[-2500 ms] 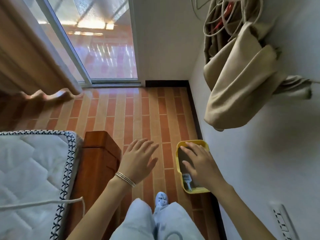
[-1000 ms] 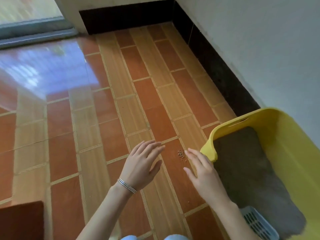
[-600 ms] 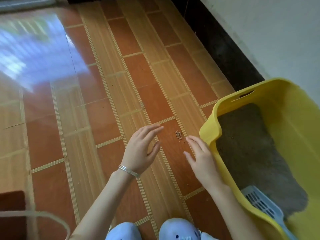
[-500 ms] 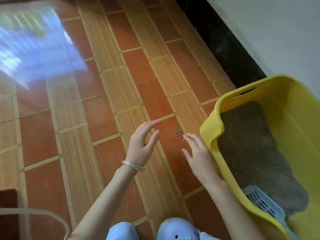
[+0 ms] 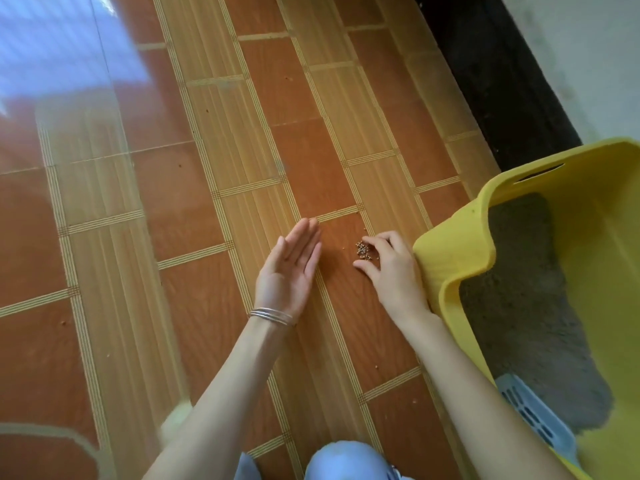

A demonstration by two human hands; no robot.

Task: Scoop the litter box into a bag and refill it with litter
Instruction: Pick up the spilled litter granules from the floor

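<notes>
A yellow litter box (image 5: 453,258) stands on the tiled floor at the right, holding grey litter (image 5: 519,306). A pale blue slotted scoop (image 5: 533,417) lies in its near end. A small pile of spilled litter grains (image 5: 363,250) sits on the floor just left of the box. My right hand (image 5: 391,271) rests on the floor with its fingertips curled at the grains. My left hand (image 5: 291,268) is flat and open, palm turned up, a little left of the pile. No bag is in view.
Brown and tan floor tiles (image 5: 207,168) spread to the left and far side. A black skirting (image 5: 498,81) and white wall run along the right behind the box. My shoes (image 5: 343,459) show at the bottom edge.
I have crouched down near the box. My right hand reached the spilled grains and its fingers curled on them. My left hand turned palm up beside the pile.
</notes>
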